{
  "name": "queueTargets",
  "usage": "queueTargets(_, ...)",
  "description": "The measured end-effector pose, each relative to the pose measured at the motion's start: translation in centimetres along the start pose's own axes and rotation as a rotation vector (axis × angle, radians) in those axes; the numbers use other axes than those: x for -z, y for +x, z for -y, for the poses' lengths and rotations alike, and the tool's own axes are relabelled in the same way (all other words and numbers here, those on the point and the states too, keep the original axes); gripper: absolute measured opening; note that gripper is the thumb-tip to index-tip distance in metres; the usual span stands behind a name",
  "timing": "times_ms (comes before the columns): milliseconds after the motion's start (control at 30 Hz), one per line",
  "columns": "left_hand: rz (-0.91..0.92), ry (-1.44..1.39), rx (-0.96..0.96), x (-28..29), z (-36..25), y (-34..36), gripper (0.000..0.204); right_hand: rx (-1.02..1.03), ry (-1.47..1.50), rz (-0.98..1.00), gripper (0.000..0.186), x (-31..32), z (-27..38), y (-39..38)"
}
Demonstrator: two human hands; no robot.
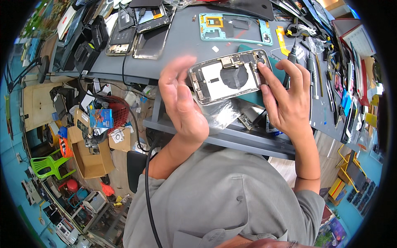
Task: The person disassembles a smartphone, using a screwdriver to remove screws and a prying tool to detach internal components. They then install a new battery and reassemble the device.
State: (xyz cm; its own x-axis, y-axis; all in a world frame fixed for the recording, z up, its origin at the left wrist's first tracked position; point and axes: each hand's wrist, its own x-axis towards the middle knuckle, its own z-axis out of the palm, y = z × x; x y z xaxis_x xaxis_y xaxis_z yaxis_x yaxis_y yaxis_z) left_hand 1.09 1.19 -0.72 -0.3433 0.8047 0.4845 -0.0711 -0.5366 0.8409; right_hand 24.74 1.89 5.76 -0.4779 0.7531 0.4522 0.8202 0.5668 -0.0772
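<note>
An opened phone (213,82) lies at a tilt near the desk's front edge, its inside facing up: a white panel with a dark round patch, a circuit board along the top and a metal rim. My right hand (285,93) is at its right end, index fingertip on the board's corner and thumb against the rim; the other fingers are raised. Beside the phone's left end, my left hand (184,103) is lifted with its fingers apart, their tips smeared by motion. A teal pad (252,97) shows partly from under the phone.
Behind lies a light-blue phone frame (265,38). Disassembled phones (151,44) crowd the desk's back left; screwdrivers (292,54) and tools line the right. Below the phone, a clear plastic bag (223,115) lies by an open drawer (264,142). A black cable (147,190) hangs near my left arm.
</note>
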Motion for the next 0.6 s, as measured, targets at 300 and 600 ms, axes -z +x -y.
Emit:
queueTargets(300,0.234,0.365,-0.075,-0.4,-0.7,0.2,0.071,0.003,-0.001,-0.002,0.043,0.1,0.0,0.0)
queueTargets(600,0.513,0.667,-0.122,0.2,-3.1,1.6,0.097,-0.017,0.043,-0.069,0.045,-0.1,-0.2,-0.6)
